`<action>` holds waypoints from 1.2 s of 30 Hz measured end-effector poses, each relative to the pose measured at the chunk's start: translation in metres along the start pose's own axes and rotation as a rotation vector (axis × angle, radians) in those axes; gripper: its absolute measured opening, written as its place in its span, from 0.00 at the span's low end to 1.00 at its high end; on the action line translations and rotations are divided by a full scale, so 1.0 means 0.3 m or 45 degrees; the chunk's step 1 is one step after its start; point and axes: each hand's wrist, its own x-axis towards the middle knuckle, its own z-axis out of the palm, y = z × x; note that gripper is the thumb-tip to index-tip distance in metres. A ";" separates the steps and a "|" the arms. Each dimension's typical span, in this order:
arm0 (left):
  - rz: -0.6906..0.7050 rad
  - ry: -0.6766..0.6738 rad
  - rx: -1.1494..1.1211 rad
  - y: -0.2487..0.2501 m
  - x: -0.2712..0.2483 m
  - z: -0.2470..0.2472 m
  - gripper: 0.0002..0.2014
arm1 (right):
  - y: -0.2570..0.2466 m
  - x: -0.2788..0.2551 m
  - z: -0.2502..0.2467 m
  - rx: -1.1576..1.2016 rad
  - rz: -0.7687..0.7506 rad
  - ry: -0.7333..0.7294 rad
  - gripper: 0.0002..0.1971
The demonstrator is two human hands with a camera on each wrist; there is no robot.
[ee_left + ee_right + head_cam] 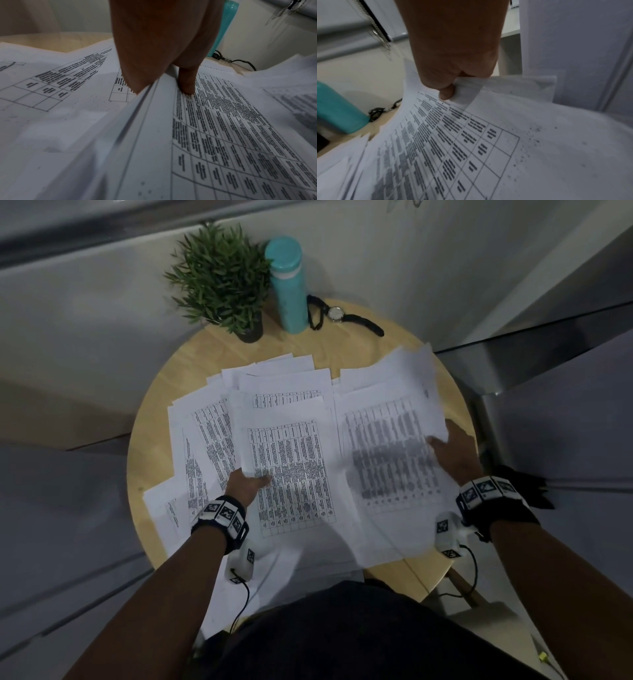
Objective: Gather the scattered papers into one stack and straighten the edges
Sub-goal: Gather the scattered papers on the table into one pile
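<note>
White printed papers [291, 446] with tables lie fanned and overlapping across the round wooden table [342, 350]. My left hand [246, 481] holds the left edge of the middle sheets [223, 121], thumb on top and fingers under them. My right hand [452, 450] pinches the right edge of a lifted, curved bundle [387, 453], thumb on top; the right wrist view shows that bundle [471, 135] raised off the table. More sheets [191, 446] spread out at the left, some overhanging the near edge.
At the back of the table stand a small potted plant [222, 278] and a teal bottle [287, 282], with a wristwatch [337, 314] lying beside it. Pale walls and cabinet fronts surround the table closely.
</note>
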 end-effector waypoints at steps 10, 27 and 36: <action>-0.011 0.053 0.089 0.022 -0.035 -0.015 0.26 | -0.072 -0.079 -0.291 -0.070 -0.332 0.344 0.15; -0.093 -0.048 0.042 0.032 -0.042 -0.030 0.47 | -0.261 -0.117 -0.297 0.216 -0.368 0.293 0.13; -0.127 -0.135 -0.234 0.034 -0.052 -0.035 0.39 | -0.289 -0.183 0.243 0.160 -0.038 -0.467 0.22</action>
